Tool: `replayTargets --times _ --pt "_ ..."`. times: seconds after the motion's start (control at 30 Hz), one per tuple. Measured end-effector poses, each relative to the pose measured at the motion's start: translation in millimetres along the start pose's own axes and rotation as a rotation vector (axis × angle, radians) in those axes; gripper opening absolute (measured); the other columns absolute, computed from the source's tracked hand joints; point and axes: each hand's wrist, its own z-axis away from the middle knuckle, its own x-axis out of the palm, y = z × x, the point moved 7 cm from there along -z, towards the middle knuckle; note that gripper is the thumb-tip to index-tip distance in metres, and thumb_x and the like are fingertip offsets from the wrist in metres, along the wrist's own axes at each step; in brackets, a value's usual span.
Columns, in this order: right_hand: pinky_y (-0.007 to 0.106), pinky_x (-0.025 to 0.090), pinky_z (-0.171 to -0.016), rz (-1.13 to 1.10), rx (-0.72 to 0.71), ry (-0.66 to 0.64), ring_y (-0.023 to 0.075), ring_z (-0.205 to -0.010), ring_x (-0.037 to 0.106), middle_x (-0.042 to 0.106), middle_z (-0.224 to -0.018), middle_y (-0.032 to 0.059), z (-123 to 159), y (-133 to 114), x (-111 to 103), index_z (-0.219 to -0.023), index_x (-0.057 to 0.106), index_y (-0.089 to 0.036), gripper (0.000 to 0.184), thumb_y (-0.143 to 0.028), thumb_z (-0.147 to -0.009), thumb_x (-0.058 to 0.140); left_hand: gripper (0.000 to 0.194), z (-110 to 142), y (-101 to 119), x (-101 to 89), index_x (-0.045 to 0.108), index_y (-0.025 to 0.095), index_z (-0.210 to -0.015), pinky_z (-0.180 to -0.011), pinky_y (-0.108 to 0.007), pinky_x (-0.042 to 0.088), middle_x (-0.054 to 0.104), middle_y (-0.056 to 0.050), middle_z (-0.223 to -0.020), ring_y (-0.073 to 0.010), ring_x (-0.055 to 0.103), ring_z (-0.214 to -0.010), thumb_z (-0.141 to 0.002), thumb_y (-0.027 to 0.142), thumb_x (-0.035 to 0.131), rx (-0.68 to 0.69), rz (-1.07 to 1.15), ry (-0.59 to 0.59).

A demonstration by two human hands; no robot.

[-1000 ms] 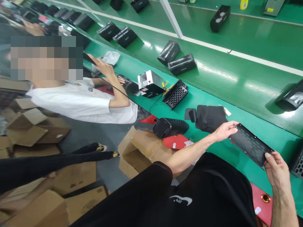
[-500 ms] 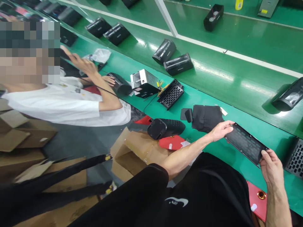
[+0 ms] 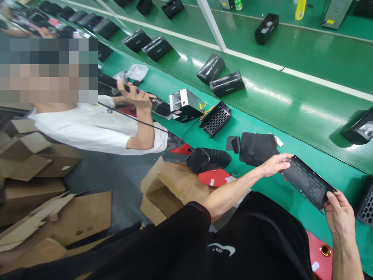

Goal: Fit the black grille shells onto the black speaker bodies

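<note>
My left hand [image 3: 276, 165] grips the upper left end of a black speaker grille panel [image 3: 309, 182], thumb on top. At the panel's lower right end, my right hand [image 3: 339, 208] pinches the corner with its thumb on the face. The panel is held tilted above the green bench, and dark mesh or cloth covers its slotted inside. Just beyond my left hand lies a stack of black cloth sheets [image 3: 258, 148], with a small folded black piece [image 3: 235, 144] beside it. Right of my right hand, another black slotted grille [image 3: 366, 206] is cut off by the frame edge.
A black speaker [image 3: 210, 159] lies at the bench edge above an open cardboard box [image 3: 175, 190]. Farther along are a slotted black housing [image 3: 216, 119] and a metal box [image 3: 186, 104]. Several speakers sit on the green conveyor [image 3: 271, 83]. A co-worker in a white shirt [image 3: 96, 126] is at left.
The view has shifted, so most things appear slightly lower and farther right. The co-worker's raised hand has come down toward the bench. Both my hands still hold the panel.
</note>
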Motion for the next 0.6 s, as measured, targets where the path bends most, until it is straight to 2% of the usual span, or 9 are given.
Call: replayTargets --times 0.2,0.37,0.6 --pt "0.024 0.047 -0.054 -0.024 0.026 0.007 0.0121 -0.061 0.059 0.066 -0.079 -0.0028 0.2 1.8 -0.9 -0.089 0.064 -0.022 0.055 -0.048 -0.06 0.101 0.073 -4.8 -4.8 -5.2 0.071 0.018 -0.14 -0.106 -0.038 0.049 0.077 -0.012 -0.123 -0.0224 0.069 -0.113 -0.077 0.046 0.092 0.023 -0.023 0.025" --pt "0.024 0.046 -0.052 -0.046 0.051 0.009 0.0116 -0.057 0.057 0.065 -0.075 -0.0036 -1.4 1.2 2.5 -0.087 0.063 -0.022 0.054 -0.046 -0.058 0.102 0.07 -7.8 -5.6 -5.0 0.073 0.017 -0.137 -0.102 -0.038 0.052 0.078 -0.012 -0.119 -0.0223 0.071 -0.107 -0.075 0.045 0.093 -0.003 0.026 0.051" --pt "0.021 0.047 -0.051 -0.077 0.092 0.031 0.0099 -0.057 0.057 0.066 -0.076 -0.0043 -6.1 -2.8 8.9 -0.085 0.065 -0.021 0.056 -0.043 -0.051 0.104 0.065 -14.1 -0.8 -5.1 0.077 0.016 -0.13 -0.105 -0.038 0.051 0.08 -0.012 -0.115 -0.0223 0.073 -0.106 -0.072 0.041 0.095 0.0 0.105 0.061"
